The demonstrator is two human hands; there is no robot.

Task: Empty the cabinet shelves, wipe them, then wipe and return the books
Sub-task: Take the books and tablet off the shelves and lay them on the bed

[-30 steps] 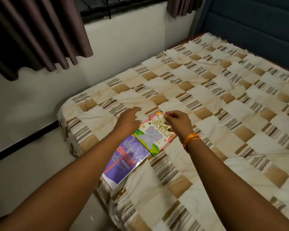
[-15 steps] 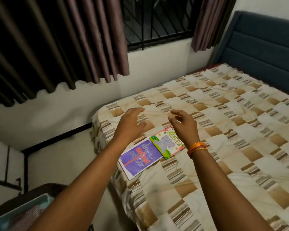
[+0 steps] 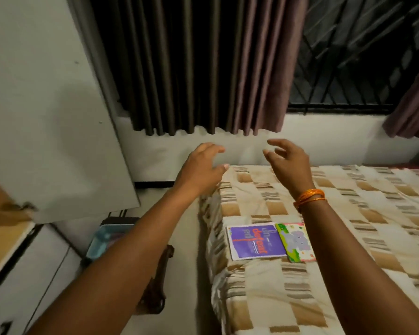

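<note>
Two books lie flat side by side near the corner of the bed point(image 3: 348, 238): a purple book point(image 3: 257, 241) and, to its right, a green colouring book with an elephant point(image 3: 295, 241). My left hand point(image 3: 201, 169) and my right hand point(image 3: 288, 160) are both raised in the air above the bed's far edge, fingers loosely spread, holding nothing. An orange thread band circles my right wrist. A pale cabinet door point(image 3: 49, 112) stands open at the left; the shelves behind it are out of sight.
A light blue basket point(image 3: 102, 240) sits on the floor between cabinet and bed, with a dark brown object point(image 3: 157, 286) beside it. Dark curtains point(image 3: 198, 68) hang over a barred window point(image 3: 348, 56). A wooden cabinet edge point(image 3: 3, 226) shows at the lower left.
Both hands have let go of the colouring book and lifted away from the books. My view has swung left and up, bringing the cabinet door into sight.
</note>
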